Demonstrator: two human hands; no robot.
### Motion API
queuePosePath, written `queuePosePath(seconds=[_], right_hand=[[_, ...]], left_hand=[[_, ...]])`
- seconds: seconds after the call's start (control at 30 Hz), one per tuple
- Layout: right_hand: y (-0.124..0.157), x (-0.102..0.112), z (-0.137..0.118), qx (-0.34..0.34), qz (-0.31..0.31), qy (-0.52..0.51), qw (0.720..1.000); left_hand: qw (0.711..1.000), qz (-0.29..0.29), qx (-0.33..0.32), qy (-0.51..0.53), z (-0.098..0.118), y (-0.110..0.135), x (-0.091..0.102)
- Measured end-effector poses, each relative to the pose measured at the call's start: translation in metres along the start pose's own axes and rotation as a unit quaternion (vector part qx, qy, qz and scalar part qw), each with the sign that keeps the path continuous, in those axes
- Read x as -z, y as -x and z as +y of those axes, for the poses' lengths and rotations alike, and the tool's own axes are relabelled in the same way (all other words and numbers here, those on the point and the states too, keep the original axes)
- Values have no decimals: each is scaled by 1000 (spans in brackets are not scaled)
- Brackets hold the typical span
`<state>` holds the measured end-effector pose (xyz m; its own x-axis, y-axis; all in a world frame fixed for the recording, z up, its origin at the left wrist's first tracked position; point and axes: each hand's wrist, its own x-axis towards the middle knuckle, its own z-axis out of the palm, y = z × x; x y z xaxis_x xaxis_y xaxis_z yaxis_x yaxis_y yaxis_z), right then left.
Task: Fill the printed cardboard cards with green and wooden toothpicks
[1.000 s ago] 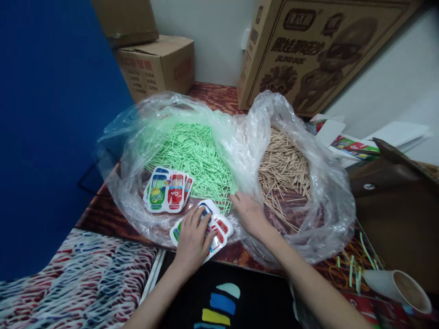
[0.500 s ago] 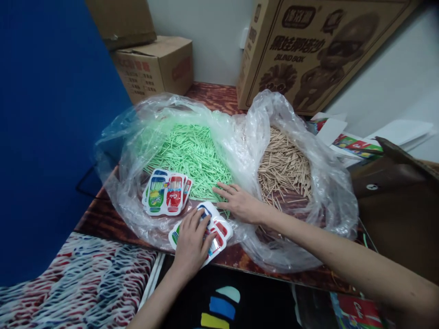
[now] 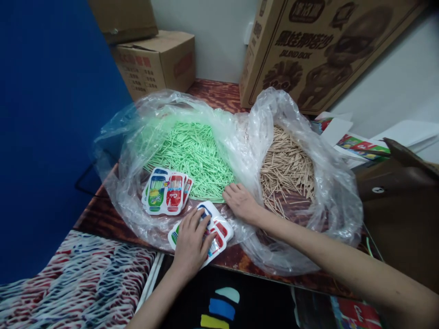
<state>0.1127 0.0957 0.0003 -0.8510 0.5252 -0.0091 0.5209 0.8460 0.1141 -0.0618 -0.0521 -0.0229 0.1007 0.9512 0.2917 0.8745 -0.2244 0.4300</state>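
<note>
My left hand [image 3: 194,240] lies with its fingers apart on top of several printed packets [image 3: 219,228] at the table's front edge. Left of it, a small stack of packets [image 3: 166,192] with "Sprite" and "Cola" drink pictures rests on the clear plastic. My right hand [image 3: 242,203] is at the lower right edge of a heap of short light-green sticks [image 3: 195,160], its fingers bent and drawn together. Whatever is under those fingers is hidden. To the right of that hand lies a heap of tan sticks [image 3: 286,164].
Clear plastic bags [image 3: 254,137] surround both heaps on the dark red wood-grain table [image 3: 219,93]. Cardboard boxes [image 3: 174,59] and a large printed carton [image 3: 308,55] stand behind. An open carton [image 3: 394,210] is at right, a blue panel [image 3: 51,114] at left.
My right hand has shifted slightly right, and its spread fingers have drawn in and curled. My left hand has stayed on the packets. The view has tilted a little.
</note>
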Motion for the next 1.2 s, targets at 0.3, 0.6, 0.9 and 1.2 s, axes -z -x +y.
queuePosePath(seconds=[0.3, 0.6, 0.9, 1.2], right_hand=[[-28, -2, 4, -109, 18, -136, 985], [-51, -1, 11, -270, 150, -415, 856], [-76, 22, 9, -309, 117, -520, 787], [-63, 43, -13, -251, -96, -127, 955]], left_hand=[[1000, 16, -7, -2, 0, 0, -1], [1000, 17, -9, -6, -1, -1, -3], [1000, 11, -10, -7, -1, -2, -3], [1000, 14, -10, -1, 0, -2, -2]])
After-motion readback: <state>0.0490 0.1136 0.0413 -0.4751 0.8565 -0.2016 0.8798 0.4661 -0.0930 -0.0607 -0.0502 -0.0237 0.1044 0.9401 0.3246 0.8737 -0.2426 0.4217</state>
